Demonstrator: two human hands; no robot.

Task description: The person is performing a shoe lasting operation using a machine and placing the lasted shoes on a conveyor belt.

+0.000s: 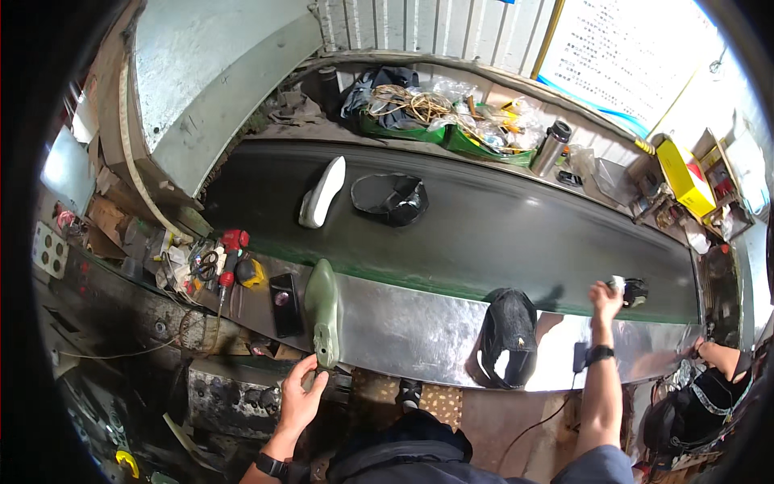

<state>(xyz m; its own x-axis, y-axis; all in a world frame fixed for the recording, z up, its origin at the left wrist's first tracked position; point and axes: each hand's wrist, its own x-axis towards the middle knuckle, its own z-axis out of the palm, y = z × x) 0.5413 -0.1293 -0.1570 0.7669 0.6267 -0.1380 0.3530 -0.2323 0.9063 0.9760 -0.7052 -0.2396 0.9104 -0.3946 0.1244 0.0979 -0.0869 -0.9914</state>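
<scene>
My left hand [300, 395] is closed at the near end of a green shoe last [322, 306], which lies across the metal ledge with its toe pointing away. Far to the right, my right hand [605, 302] reaches over the belt's near edge, its fingers closed around a small whitish thing [617, 284] I cannot make out. A dark object [635, 292] lies right beside those fingers. Between my hands, a black shoe upper [509, 335] rests on the ledge. On the dark belt are a shoe with a white sole [324, 194] and another black upper [391, 199].
The dark conveyor belt [484, 234] runs behind the metal ledge [403, 319]. Left are a phone [285, 305], a tape measure [251, 273] and a red tool [234, 240]. Green trays [484, 149] and a flask [551, 148] line the back. Another person's arm [721, 357] shows at right.
</scene>
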